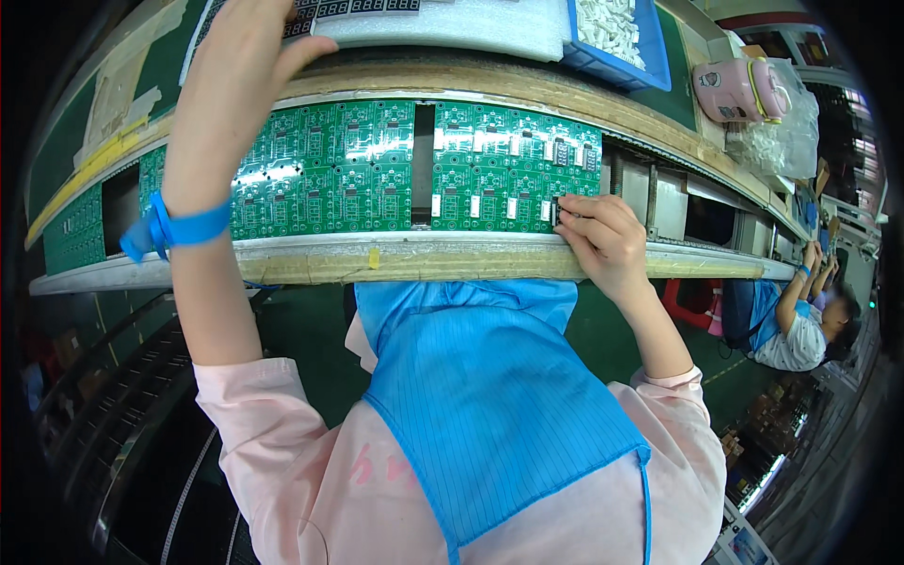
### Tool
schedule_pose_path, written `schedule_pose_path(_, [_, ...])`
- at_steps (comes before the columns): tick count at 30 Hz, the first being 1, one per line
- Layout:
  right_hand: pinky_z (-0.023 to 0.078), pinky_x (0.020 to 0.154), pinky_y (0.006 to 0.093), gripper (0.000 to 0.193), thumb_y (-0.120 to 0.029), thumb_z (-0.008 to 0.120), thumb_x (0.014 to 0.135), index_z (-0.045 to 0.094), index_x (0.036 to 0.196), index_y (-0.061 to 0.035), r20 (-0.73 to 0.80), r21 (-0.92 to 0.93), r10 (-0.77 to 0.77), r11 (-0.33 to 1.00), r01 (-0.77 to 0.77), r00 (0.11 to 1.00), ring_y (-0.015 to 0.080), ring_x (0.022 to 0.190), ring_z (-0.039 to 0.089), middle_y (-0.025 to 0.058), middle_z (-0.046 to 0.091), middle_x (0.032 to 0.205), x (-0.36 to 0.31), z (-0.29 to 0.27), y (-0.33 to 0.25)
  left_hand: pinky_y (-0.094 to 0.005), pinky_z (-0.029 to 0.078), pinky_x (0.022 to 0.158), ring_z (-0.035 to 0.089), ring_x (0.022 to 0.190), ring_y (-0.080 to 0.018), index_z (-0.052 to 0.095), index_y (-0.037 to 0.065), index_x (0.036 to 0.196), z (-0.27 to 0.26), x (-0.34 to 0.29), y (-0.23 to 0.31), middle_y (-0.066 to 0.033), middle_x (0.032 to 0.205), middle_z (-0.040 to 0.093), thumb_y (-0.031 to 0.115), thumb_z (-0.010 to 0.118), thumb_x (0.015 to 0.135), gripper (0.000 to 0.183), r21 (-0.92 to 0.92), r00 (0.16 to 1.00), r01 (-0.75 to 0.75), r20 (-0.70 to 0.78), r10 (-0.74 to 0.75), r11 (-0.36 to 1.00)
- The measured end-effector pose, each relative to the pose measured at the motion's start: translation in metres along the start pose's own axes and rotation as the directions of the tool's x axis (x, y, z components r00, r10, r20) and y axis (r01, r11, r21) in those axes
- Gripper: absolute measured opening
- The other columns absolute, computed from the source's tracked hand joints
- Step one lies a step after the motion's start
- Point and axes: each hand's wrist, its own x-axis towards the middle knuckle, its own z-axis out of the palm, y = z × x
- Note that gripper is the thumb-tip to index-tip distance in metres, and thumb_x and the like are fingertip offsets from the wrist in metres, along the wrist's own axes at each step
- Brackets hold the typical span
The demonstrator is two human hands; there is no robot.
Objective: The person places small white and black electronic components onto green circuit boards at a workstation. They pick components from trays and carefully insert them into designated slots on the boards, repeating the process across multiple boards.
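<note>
My right hand (607,235) is closed in a pinch at the lower right corner of a green circuit board (490,176). Between its fingertips is a small black seven-segment display (556,211), partly covered by the fingers. Two matching displays (561,153) stand near that board's upper right corner, and several white connectors (512,208) sit along it. My left hand (235,61) reaches over the rail to the far side, its thumb stretched apart; the other fingers run partly past the upper edge. Beside it, rows of digit displays (367,8) lie on white foam (452,30).
Another green board (330,179) lies left of a gap in the conveyor rail (471,259). A blue bin (654,71) of white connectors stands at the far right, near a pink container (739,91) and a clear plastic bag (777,141). Another person (800,325) sits farther right.
</note>
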Motion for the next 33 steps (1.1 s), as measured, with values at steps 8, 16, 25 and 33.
schedule_pose_path(8, [0.054, 0.078, 0.0368, 0.017, -0.002, 0.081, 0.072, 0.073, 0.087, -0.0022, -0.035, 0.007, 0.048, 0.999, -0.048, 0.998, 0.0256, 0.088, 0.070, 0.0080, 0.074, 0.100, -0.002, 0.004, -0.002, -0.0413, 0.053, 0.095, 0.065, 0.111, -0.0313, 0.067, 0.001, 0.114, 0.050, -0.042, 0.157, -0.0137, 0.115, 0.069, -0.002, 0.061, 0.081, 0.034, -0.514, 0.979, -0.044, 0.146, 0.139, 0.857])
schedule_pose_path(16, [0.053, 0.082, 0.0396, 0.016, -0.002, 0.080, 0.074, 0.071, 0.087, -0.0028, 0.045, -0.082, -0.003, 0.997, 0.007, 0.999, 0.0247, 0.089, 0.069, 0.0078, 0.073, 0.101, 0.004, -0.003, -0.007, -0.0393, 0.054, 0.095, 0.065, 0.112, -0.0300, 0.066, -0.001, 0.114, 0.080, -0.057, 0.164, -0.0144, 0.114, 0.070, 0.002, 0.061, 0.081, 0.033, -0.445, 0.987, -0.046, 0.118, 0.109, 0.894])
schedule_pose_path(25, [0.049, 0.094, 0.0461, 0.015, -0.003, 0.080, 0.074, 0.070, 0.086, -0.0039, 0.109, -0.067, -0.040, 0.997, 0.048, 0.993, 0.0231, 0.088, 0.068, 0.0071, 0.072, 0.098, 0.008, -0.008, -0.001, -0.0386, 0.055, 0.091, 0.066, 0.111, -0.0288, 0.065, 0.000, 0.110, 0.085, -0.058, 0.170, -0.0130, 0.108, 0.070, 0.003, 0.060, 0.082, 0.029, -0.421, 0.991, -0.017, 0.113, 0.071, 0.907])
schedule_pose_path(33, [0.048, 0.100, 0.0509, 0.016, -0.002, 0.080, 0.074, 0.069, 0.085, -0.0024, 0.146, -0.038, -0.009, 0.999, 0.015, 0.989, 0.0251, 0.090, 0.068, 0.0088, 0.070, 0.096, 0.012, -0.010, -0.003, -0.0392, 0.055, 0.092, 0.066, 0.111, -0.0295, 0.065, 0.001, 0.110, 0.083, -0.057, 0.171, -0.0133, 0.107, 0.070, -0.002, 0.061, 0.078, 0.033, -0.430, 0.991, 0.000, 0.121, 0.058, 0.903])
